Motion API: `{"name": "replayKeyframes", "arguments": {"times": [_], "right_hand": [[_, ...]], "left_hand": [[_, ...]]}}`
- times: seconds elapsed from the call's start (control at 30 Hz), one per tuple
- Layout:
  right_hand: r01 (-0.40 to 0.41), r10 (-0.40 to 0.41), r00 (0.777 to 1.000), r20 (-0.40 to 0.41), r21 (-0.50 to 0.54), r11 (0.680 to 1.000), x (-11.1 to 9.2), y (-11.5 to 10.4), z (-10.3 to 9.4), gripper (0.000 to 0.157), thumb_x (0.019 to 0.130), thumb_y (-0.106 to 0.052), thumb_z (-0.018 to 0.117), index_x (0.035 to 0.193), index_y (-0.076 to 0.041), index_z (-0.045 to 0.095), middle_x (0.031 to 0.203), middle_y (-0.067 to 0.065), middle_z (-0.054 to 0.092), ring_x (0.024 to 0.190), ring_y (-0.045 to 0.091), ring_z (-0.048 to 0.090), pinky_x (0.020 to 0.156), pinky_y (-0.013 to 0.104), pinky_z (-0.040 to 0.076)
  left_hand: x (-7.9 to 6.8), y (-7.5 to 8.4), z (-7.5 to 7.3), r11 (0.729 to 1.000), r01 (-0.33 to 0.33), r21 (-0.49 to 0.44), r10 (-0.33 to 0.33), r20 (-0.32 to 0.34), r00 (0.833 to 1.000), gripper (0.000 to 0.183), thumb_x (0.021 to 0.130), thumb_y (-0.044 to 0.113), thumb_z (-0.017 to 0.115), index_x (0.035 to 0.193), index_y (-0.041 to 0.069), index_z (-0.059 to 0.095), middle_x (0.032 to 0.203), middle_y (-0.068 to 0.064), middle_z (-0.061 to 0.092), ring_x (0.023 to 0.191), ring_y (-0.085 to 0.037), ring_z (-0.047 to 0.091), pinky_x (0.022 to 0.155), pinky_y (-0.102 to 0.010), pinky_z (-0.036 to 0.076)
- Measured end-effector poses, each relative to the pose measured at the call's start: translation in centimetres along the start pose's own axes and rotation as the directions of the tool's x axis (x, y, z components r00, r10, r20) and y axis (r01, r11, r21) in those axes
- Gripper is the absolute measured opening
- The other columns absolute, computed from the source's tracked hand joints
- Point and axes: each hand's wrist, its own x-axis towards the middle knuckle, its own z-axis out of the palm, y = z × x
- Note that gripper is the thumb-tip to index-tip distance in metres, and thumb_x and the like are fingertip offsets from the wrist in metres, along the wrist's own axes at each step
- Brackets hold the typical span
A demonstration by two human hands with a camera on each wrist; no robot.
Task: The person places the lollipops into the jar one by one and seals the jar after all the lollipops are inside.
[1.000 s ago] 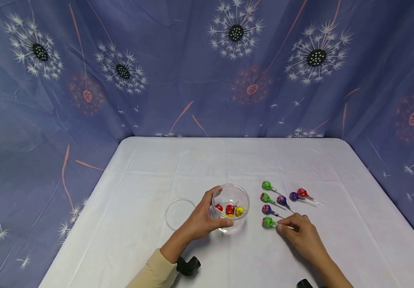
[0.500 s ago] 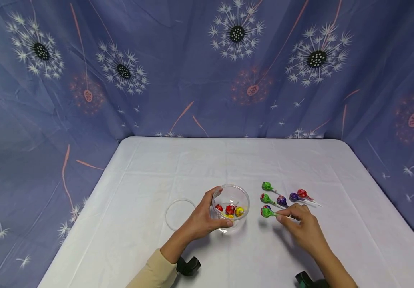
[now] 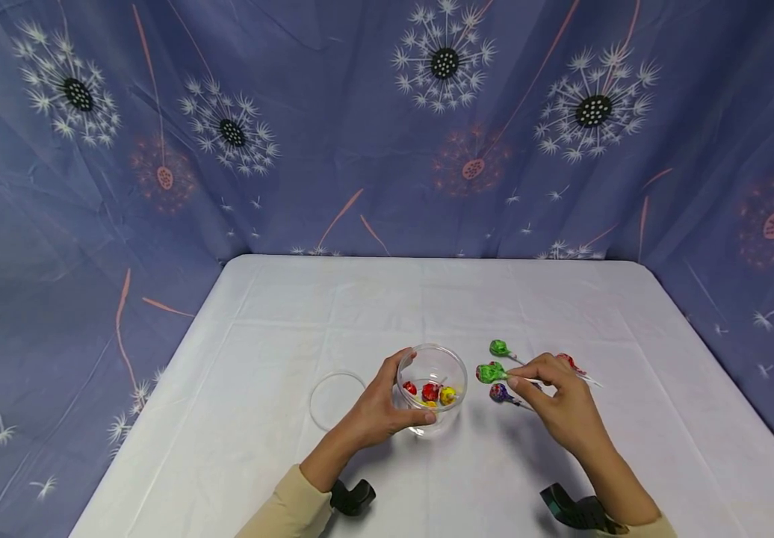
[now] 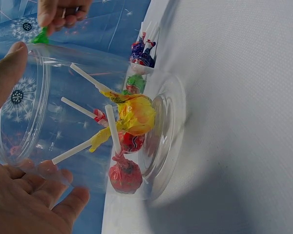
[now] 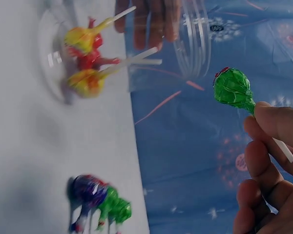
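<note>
My left hand (image 3: 373, 411) grips a clear plastic jar (image 3: 431, 362) by its side, thumb in front and fingers behind. Inside lie red lollipops (image 4: 125, 175) and yellow lollipops (image 4: 136, 114), their white sticks pointing toward the open mouth. To the jar's right, my right hand (image 3: 562, 400) pinches the stick of a green lollipop (image 5: 233, 87) between thumb and forefinger, holding it above the table, apart from the rim. Below and behind that hand are a purple lollipop (image 3: 499, 393), another green lollipop (image 3: 498, 347) and a red one (image 3: 567, 362); the hand partly covers others.
A thin clear round lid or ring (image 3: 311, 402) lies left of the jar, partly behind the left forearm. White cloth covers the table (image 3: 279, 314). A blue dandelion-print curtain (image 3: 333, 134) hangs behind and at both sides. Black wrist devices (image 3: 353, 498) are on both arms.
The right hand has lifted the green lollipop off the table and carried it up and away from the body, slightly left toward the jar. The left hand and jar stay still.
</note>
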Motion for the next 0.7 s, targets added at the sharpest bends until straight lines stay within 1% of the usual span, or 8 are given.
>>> {"name": "replayKeyframes", "arguments": {"times": [0.1,0.17,0.23,0.4,0.5,0.6,0.7], "right_hand": [[0.007,-0.007,1.000,0.007,0.022,1.000,0.5,-0.6,0.3,0.015,0.078,-0.004,0.074,0.087,-0.016,0.075,0.079,-0.009,0.062,0.083,0.002,0.045,0.072,0.016,0.036],[0.003,-0.004,1.000,0.017,0.035,0.999,0.9,-1.1,0.5,0.015,0.078,-0.004,0.074,0.088,-0.014,0.075,0.080,-0.008,0.063,0.083,0.004,0.045,0.071,0.019,0.036],[-0.007,0.006,0.999,0.031,0.030,1.000,1.2,-1.5,0.8,0.013,0.079,-0.007,0.074,0.089,-0.015,0.075,0.081,-0.008,0.062,0.084,0.005,0.044,0.070,0.022,0.036],[-0.020,0.019,0.998,0.067,0.018,1.000,2.0,-2.6,1.5,0.009,0.081,-0.012,0.074,0.089,-0.017,0.075,0.084,-0.008,0.062,0.086,0.004,0.042,0.070,0.023,0.035],[0.002,-0.005,0.996,0.086,0.033,0.999,2.4,-3.1,2.0,0.009,0.081,-0.012,0.074,0.088,-0.017,0.075,0.082,-0.008,0.062,0.086,0.005,0.042,0.071,0.024,0.034],[0.031,-0.034,0.994,0.104,0.038,0.999,2.7,-3.5,2.6,0.009,0.081,-0.014,0.074,0.087,-0.020,0.075,0.081,-0.008,0.062,0.086,0.005,0.042,0.073,0.023,0.034],[0.065,-0.068,0.991,0.115,0.027,0.998,3.0,-3.9,3.3,0.009,0.080,-0.015,0.075,0.086,-0.021,0.075,0.080,-0.010,0.061,0.084,0.004,0.042,0.071,0.023,0.036]], "left_hand": [[0.0,0.0,0.0,1.000,-0.002,-0.003,0.002,0.002,1.000,0.094,0.072,0.039,0.080,0.146,0.030,0.023,0.149,-0.004,0.035,0.132,-0.029,0.040,0.108,-0.049,0.033],[0.0,-0.1,0.0,1.000,-0.001,-0.008,0.001,0.003,1.000,0.093,0.073,0.039,0.080,0.146,0.030,0.023,0.148,-0.004,0.036,0.132,-0.029,0.040,0.108,-0.049,0.034],[0.0,-0.1,0.0,1.000,-0.003,-0.013,0.003,0.004,1.000,0.093,0.073,0.039,0.080,0.146,0.030,0.023,0.148,-0.005,0.036,0.132,-0.029,0.040,0.108,-0.049,0.034],[0.0,-0.1,0.0,0.999,-0.006,-0.033,0.006,0.007,1.000,0.094,0.073,0.038,0.080,0.146,0.029,0.023,0.148,-0.007,0.036,0.133,-0.029,0.040,0.108,-0.050,0.033],[0.1,-0.1,0.0,0.999,-0.013,-0.038,0.014,0.009,1.000,0.095,0.073,0.038,0.080,0.147,0.027,0.022,0.147,-0.007,0.037,0.132,-0.028,0.041,0.108,-0.049,0.034],[0.1,-0.1,0.0,0.999,-0.016,-0.036,0.017,0.010,1.000,0.095,0.073,0.037,0.080,0.147,0.025,0.022,0.147,-0.007,0.037,0.131,-0.028,0.042,0.107,-0.048,0.034],[0.1,-0.1,0.0,0.999,-0.016,-0.035,0.016,0.009,1.000,0.095,0.073,0.038,0.080,0.147,0.025,0.022,0.147,-0.007,0.037,0.131,-0.028,0.042,0.108,-0.048,0.034]]}}
